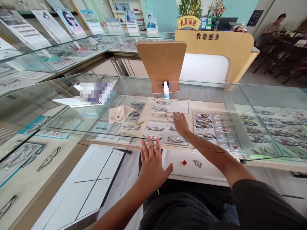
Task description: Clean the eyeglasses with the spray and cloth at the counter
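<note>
While the right hand (181, 124) is held over the glass counter (206, 92), a thin-rimmed pair of glasses (161, 116) is seen just to the left of its fingertips, its long axis laid crosswise, roughly parallel to the counter's near edge. The fingers of that hand are bunched loosely and bent downward; whether the pair's right end is pinched or only overlapped by them cannot be told, nor whether it is placed on the glass or beneath. By the left hand (152, 163) nothing is held: its fingers are spread wide near the counter's edge, well apart from the pair, to which the right hand is nearer. Just beyond the pair, two dark frames (160, 109) are displayed on a pale tray (181, 106)
</note>
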{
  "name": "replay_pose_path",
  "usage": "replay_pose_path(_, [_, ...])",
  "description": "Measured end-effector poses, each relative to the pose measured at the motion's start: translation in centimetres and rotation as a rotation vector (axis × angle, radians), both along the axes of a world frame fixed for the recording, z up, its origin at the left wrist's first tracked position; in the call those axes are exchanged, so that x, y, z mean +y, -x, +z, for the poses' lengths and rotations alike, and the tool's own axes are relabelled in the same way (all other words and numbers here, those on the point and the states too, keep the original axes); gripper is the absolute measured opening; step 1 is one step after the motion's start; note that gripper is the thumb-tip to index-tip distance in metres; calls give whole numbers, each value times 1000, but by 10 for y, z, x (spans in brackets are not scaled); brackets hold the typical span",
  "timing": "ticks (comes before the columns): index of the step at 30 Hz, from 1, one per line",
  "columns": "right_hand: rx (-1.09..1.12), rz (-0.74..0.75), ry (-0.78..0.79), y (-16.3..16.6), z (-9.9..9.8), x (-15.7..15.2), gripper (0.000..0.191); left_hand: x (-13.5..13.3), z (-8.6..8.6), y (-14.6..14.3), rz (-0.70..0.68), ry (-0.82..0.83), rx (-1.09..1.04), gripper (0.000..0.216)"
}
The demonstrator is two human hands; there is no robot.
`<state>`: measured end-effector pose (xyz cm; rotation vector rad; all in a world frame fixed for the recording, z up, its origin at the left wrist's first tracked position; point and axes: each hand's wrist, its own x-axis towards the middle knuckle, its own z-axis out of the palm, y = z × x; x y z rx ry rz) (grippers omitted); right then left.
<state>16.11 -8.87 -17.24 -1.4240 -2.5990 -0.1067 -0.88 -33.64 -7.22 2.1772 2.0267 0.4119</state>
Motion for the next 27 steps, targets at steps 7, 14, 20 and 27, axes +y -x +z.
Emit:
replay_pose_path(7, [30, -205, -7, -2, 3, 100, 68, 6, 3, 5, -9, 136, -49, 119])
replay_pose_path(14, [20, -195, 40, -8, -19, 161, 61, 11, -14, 3, 69, 133, -39, 132])
replay_pose_path(20, [5, -167, 62, -19, -49, 177, 40, 16, -13, 0, 50, 102, 50, 141])
replay_pose_path(27, [17, -190, 73, -19, -62, 194, 46, 21, -8, -3, 58, 103, 89, 140])
